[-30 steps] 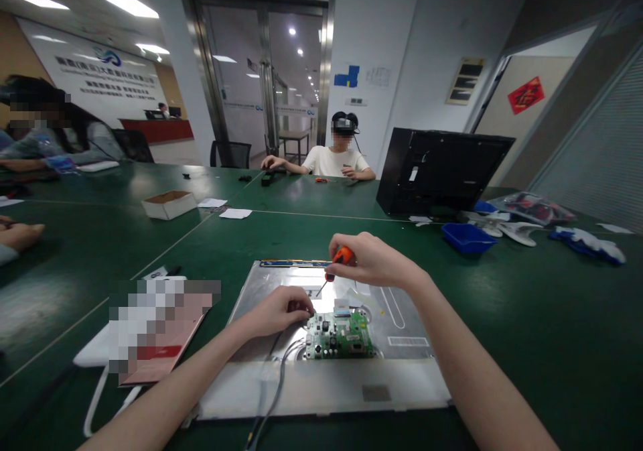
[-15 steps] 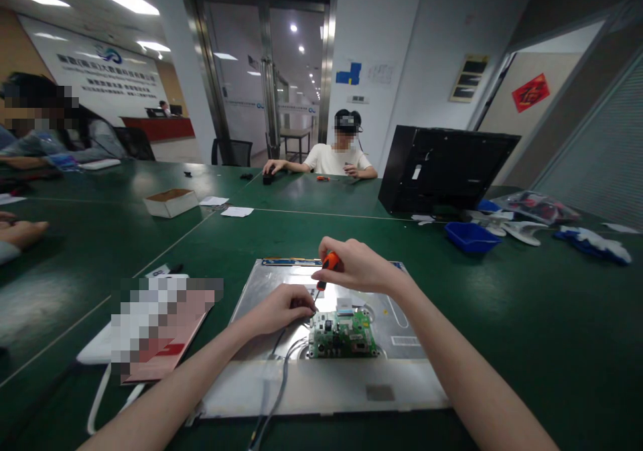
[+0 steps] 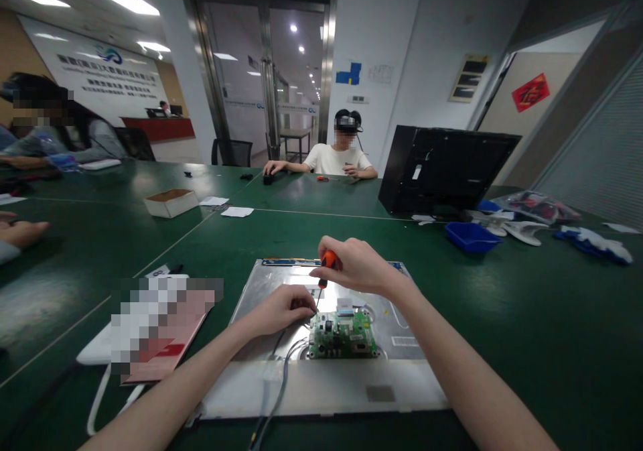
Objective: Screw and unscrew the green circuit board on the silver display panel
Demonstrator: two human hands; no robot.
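My right hand is closed around the orange and black handle of a screwdriver. The shaft slants down to the upper left corner of a green circuit board. Beside the tip, my left hand has its fingers pinched together; whatever is between them is hidden. Under the board lies a silvery metal display panel, flat on the table. Grey cables run from the board's left side toward the panel's near edge.
On the left lie a pink booklet and a white device with a cable. An open white box stands farther back. At the right are a black monitor, a blue tray and gloves. A person sits opposite.
The screwdriver's handle has tilted very slightly to the left with my right hand. My left hand stays almost in place by the board's corner.
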